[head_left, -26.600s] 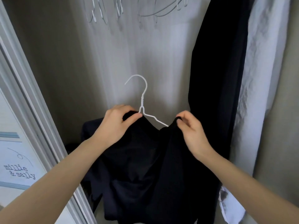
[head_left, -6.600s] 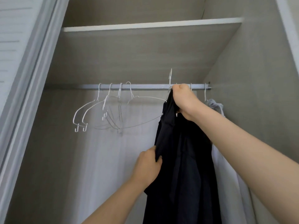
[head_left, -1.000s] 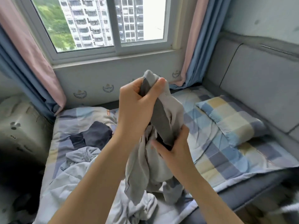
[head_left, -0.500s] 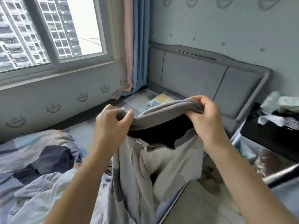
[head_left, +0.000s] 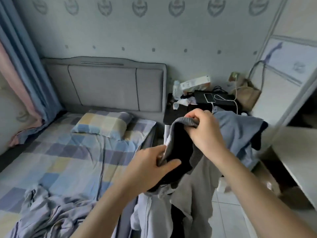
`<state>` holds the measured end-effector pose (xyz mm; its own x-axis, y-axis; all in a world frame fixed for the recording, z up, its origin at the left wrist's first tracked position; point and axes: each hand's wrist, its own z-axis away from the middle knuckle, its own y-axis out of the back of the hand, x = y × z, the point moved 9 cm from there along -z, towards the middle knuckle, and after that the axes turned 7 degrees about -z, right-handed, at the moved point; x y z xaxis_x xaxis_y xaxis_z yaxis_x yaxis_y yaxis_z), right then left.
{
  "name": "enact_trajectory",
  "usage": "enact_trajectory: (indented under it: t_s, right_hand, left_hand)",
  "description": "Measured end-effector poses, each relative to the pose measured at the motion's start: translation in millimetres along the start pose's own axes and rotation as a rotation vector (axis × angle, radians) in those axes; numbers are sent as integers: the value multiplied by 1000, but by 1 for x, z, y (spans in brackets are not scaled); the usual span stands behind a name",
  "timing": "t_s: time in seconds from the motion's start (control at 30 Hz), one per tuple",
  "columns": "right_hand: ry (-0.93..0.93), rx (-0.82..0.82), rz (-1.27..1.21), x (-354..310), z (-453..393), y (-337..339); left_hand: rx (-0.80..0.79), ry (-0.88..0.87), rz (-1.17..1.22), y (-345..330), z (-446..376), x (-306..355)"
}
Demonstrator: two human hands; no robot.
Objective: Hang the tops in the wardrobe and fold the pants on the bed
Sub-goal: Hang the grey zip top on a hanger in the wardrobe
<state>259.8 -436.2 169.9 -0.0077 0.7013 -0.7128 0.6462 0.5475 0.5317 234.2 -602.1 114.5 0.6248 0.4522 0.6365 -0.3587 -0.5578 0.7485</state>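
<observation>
I hold a grey garment [head_left: 193,184] with a ribbed band and a dark inside, in the air beside the bed [head_left: 72,162]. My right hand [head_left: 204,129] grips the ribbed band at the top. Lower down, my left hand [head_left: 151,167] pinches the same band, so the opening gapes between them. The rest of the garment hangs down past the bed's edge. A crumpled pale garment [head_left: 46,208] lies on the checked sheet at the lower left. The wardrobe door [head_left: 289,69] stands at the far right.
A checked pillow [head_left: 103,124] lies at the grey headboard [head_left: 109,83]. A dark bedside table [head_left: 178,112] carries a phone [head_left: 209,97] on a cable, boxes and clutter. A blue top [head_left: 240,133] is draped behind my right hand. A pale desk edge [head_left: 295,160] juts in at right.
The view has swung right from the window to the headboard and bedside table. My left hand has dropped lower along the band, while my right hand stays on top.
</observation>
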Motion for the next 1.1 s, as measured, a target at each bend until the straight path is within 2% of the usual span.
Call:
enact_trajectory:
  t_s: [0.1, 0.2, 0.27, 0.37, 0.47, 0.57, 0.63, 0.67, 0.77, 0.87, 0.93, 0.97, 1.1]
  right_hand:
    - [-62, -179, 222, 65, 3, 48]
    - [-232, -405, 376, 130, 16, 102]
    - [-246, -376, 355, 155, 14, 142]
    - [-248, -226, 307, 196, 5, 208]
    - [-265, -116, 422, 233, 4, 258]
    - [-430, -166, 563, 281, 15, 287]
    - [-532, -138, 586, 306, 19, 312]
    - [-550, -70, 589, 312, 19, 329]
    - [-542, 226, 640, 312, 18, 387]
    - [-562, 344, 673, 310, 21, 416]
    - [-634, 325, 594, 328, 18, 425]
    - [-681, 306, 473, 339, 17, 426]
    - [-886, 258, -315, 369, 16, 414]
  left_hand:
    - [186, 119, 101, -7, -48, 6]
    - [251, 142, 189, -33, -105, 38]
    - [241, 110, 219, -64, -139, 71]
    - [141, 101, 406, -124, -187, 117]
    - [57, 92, 534, -167, -215, 162]
    - [-72, 7, 645, -202, -237, 210]
    - [-166, -120, 526, -226, -252, 242]
    - [-189, -179, 430, -237, -258, 253]
    - [-196, -336, 67, -272, -280, 274]
    - [-140, -419, -254, -306, -304, 280]
    - [-124, -440, -265, -331, -327, 287]
    - [-131, -442, -240, -342, -337, 288]
    - [-229, -446, -155, -389, -384, 293]
